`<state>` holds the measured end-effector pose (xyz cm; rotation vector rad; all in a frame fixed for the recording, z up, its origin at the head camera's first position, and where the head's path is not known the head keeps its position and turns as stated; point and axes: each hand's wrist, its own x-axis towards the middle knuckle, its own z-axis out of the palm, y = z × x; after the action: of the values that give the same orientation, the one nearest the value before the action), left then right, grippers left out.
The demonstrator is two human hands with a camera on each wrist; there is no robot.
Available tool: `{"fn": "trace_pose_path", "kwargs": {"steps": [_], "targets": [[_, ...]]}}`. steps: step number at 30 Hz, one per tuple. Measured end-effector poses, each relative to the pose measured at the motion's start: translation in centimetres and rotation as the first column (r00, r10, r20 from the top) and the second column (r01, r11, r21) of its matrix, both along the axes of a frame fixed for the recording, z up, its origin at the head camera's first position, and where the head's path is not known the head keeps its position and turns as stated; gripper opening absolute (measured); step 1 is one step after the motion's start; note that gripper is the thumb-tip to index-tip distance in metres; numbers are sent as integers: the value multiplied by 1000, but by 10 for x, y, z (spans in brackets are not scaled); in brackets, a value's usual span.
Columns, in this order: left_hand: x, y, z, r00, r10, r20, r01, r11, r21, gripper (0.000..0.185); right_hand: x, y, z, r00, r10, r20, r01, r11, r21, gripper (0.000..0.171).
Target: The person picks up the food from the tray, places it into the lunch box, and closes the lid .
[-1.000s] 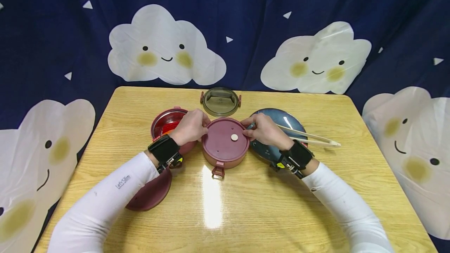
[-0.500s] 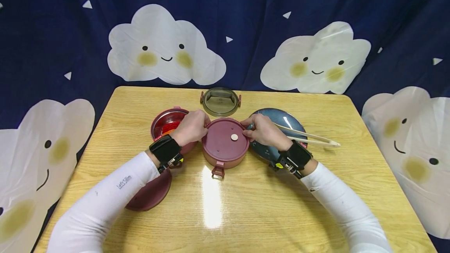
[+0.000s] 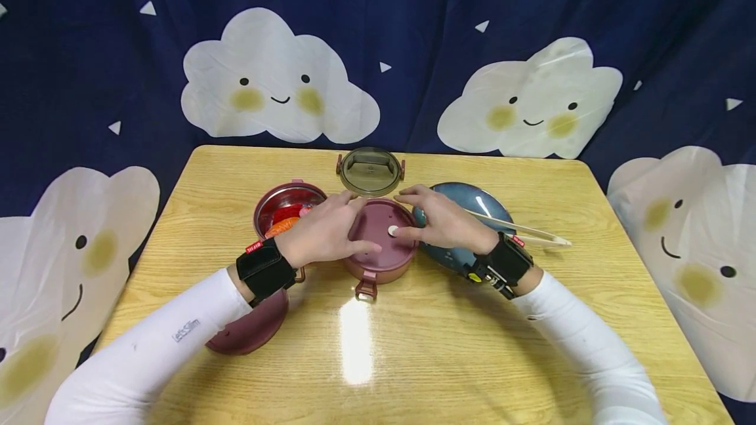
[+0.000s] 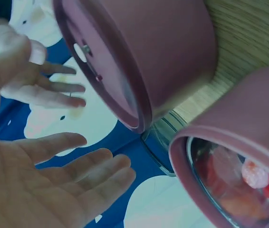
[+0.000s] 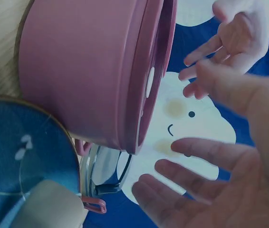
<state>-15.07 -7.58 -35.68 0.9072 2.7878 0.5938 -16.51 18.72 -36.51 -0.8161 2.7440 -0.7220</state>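
Note:
A round mauve lidded container (image 3: 380, 261) stands mid-table, with a small white button (image 3: 392, 231) on its lid and a latch (image 3: 366, 288) hanging at the front. My left hand (image 3: 327, 231) hovers over its left side, fingers extended and thumb apart. Over the right side is my right hand (image 3: 443, 218), its thumb overlapping the button in the head view. In the left wrist view both palms show bare, my left hand (image 4: 58, 185) apart from the container (image 4: 163, 52). Likewise, the right wrist view shows my right hand (image 5: 220, 185) holding nothing beside the container wall (image 5: 77, 71).
To the left sits a mauve pot (image 3: 262, 215) with red and orange items inside; a mauve round lid (image 3: 251, 326) lies nearer. A clear lid with clips (image 3: 370, 172) is behind. At right, a blue plate (image 3: 466, 199) bears pale tongs (image 3: 546, 238).
Both hands have let go of the container's rim and lifted, fingers spreading. My left hand has turned flatter over the lid. The container stays where it was.

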Motion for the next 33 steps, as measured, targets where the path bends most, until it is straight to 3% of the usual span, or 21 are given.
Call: {"fn": "trace_pose_path", "kwargs": {"steps": [6, 11, 18, 33], "targets": [[8, -2, -11, 998, -47, -40, 43, 994, -105, 115, 5, -4, 0, 989, 148, -25, -144, 983, 111, 87], [11, -2, -23, 995, -90, -33, 83, 982, -169, 112, 6, -7, -3, 972, 234, -8, -230, 960, 160, 98], [13, -3, -32, 993, -108, -38, 99, 977, -191, 106, 6, -12, -7, 971, 234, 53, -240, 954, 182, 105], [16, 0, -33, 990, -117, -84, 98, 975, -201, 109, 8, -12, -13, 976, 208, 63, -216, 963, 160, 104]]}}
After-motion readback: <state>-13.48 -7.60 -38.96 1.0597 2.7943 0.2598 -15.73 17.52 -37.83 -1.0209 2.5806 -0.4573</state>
